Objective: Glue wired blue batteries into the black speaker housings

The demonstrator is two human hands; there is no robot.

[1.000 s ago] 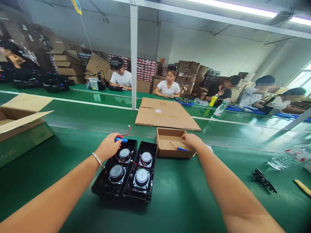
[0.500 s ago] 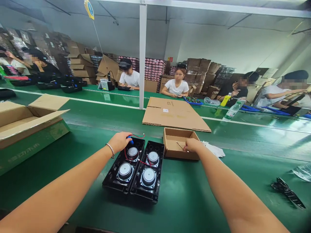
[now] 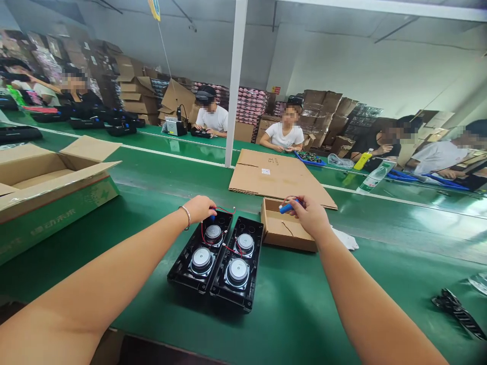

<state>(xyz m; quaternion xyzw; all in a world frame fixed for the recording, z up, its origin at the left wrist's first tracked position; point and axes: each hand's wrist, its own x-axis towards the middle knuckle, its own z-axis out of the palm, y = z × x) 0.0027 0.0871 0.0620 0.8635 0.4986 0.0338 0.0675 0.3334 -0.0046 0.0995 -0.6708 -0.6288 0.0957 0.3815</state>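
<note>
Two black speaker housings lie side by side on the green table: the left housing (image 3: 181,268) and the right housing (image 3: 243,298). Each contains two round silver speakers, with red and black wires near the upper ones. My left hand (image 3: 200,209) is closed on a blue battery (image 3: 213,217), mostly hidden by the fingers, at the far end of the left housing. Above the small cardboard box (image 3: 289,242), my right hand (image 3: 312,217) grips another blue cylindrical battery (image 3: 287,207) with thin wires attached. A short dark wire (image 3: 288,228) shows inside that box.
A large open carton (image 3: 64,208) stands at left. Flattened cardboard (image 3: 279,175) lies beyond the small box, with white tissue (image 3: 346,238) beside it. A bottle (image 3: 375,177) stands farther right, and a black cable bundle (image 3: 456,312) lies near right. Several people sit across the table.
My right hand has risen from inside the small box with a blue battery in its fingers. My left hand stays at the left housing's far end. The whole view has shifted slightly.
</note>
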